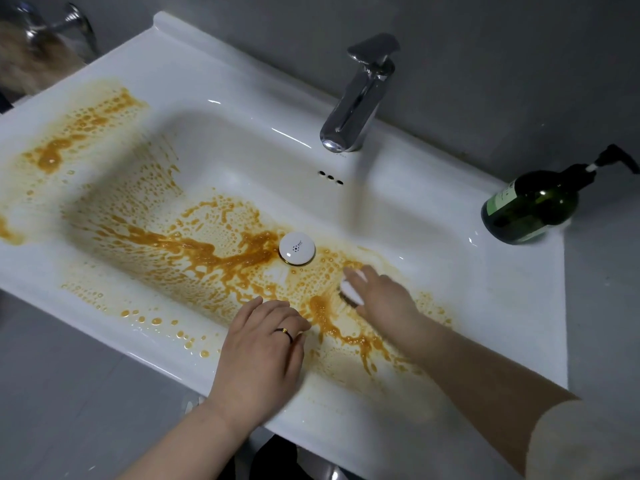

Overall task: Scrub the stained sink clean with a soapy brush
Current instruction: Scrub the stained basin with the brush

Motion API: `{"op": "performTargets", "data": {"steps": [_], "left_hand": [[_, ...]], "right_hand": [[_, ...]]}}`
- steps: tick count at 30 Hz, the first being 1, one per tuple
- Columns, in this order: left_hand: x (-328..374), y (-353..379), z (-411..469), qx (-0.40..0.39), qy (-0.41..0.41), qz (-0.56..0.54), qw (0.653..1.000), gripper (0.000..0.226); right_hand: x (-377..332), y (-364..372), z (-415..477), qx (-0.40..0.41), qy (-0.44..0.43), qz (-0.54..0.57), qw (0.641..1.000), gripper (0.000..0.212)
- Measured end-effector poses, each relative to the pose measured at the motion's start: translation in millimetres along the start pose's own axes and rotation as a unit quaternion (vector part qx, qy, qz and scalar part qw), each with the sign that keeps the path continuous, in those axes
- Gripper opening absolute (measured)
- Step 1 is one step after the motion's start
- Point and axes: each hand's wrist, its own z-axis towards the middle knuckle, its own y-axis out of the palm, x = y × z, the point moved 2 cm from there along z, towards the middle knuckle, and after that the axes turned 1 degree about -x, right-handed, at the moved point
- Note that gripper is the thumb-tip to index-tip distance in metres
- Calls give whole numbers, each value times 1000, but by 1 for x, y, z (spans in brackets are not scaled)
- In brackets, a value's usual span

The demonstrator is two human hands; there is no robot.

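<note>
Down in the basin we go: the right hand point(384, 299) is clamped on the white scrubbing brush point(351, 289), fingers wrapped over its back and dark bristles pressed to the basin floor, just right of the round white drain plug point(297, 248). The left hand point(263, 348), gold-and-black ring point(284, 333) showing, rests on the front edge of the white ceramic sink point(512, 299), fingers relaxed, lying close together and gripping nothing.

Plenty left to do, by my reading. The orange-brown stain point(207, 251) runs in a thick stream from the left end of the basin to the drain, spatters the left deck and trails over the front edge between the two hands. No suds that I can make out (the brush itself is blurred).

The dangers from here? A hard stroke through that wet pool could flick orange droplets onto the clean right deck. The bracing hand sits right at the stain's edge, so a slick rim could let it slide. The dark green glass pump bottle point(530, 209) stands at the sink's back right corner, very near the deck's outer edge, where a wide backswing of the forearm might knock it off. The chrome tap point(360, 98) at the back edge is dry, so loosened grime may only smear.
</note>
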Motion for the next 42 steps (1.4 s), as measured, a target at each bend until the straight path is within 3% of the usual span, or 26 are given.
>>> {"op": "performTargets", "data": {"steps": [3, 6, 8, 12, 17, 22, 25, 27, 31, 36, 40, 42], "left_hand": [[1, 0, 1, 0, 1, 1, 1000, 26], [1, 1, 0, 0, 4, 0, 1000, 25], [1, 0, 0, 0, 7, 1, 1000, 25], [1, 0, 0, 0, 13, 4, 1000, 25], [1, -1, -1, -3, 14, 5, 1000, 26], [2, -1, 0, 2, 18, 1, 1000, 25], [2, -1, -1, 3, 22, 1, 1000, 25], [1, 0, -1, 8, 26, 2, 1000, 25], [3, 1, -1, 7, 25, 2, 1000, 25], [2, 2, -1, 3, 41, -4, 999, 23], [3, 1, 0, 3, 44, 1, 999, 25], [4, 0, 0, 0, 44, 4, 999, 25]], "right_hand": [[-18, 6, -14, -20, -86, 15, 996, 68], [4, -7, 16, 27, 10, -17, 999, 69], [0, -10, 16, 19, 25, -6, 999, 69], [-31, 7, -7, -23, -99, 26, 994, 67], [-2, -10, 20, 20, 30, -11, 999, 65], [-38, 7, -5, -21, -104, 45, 993, 68], [-12, -6, 24, 11, 9, 23, 1000, 68], [-10, -8, 22, 10, 37, 18, 999, 68], [-45, 11, -9, -38, -121, 62, 990, 67], [-20, -11, 36, -3, 26, 48, 999, 64], [-61, 8, 4, -44, -128, 69, 988, 62], [-46, 3, 12, -20, -89, 54, 994, 63]]}}
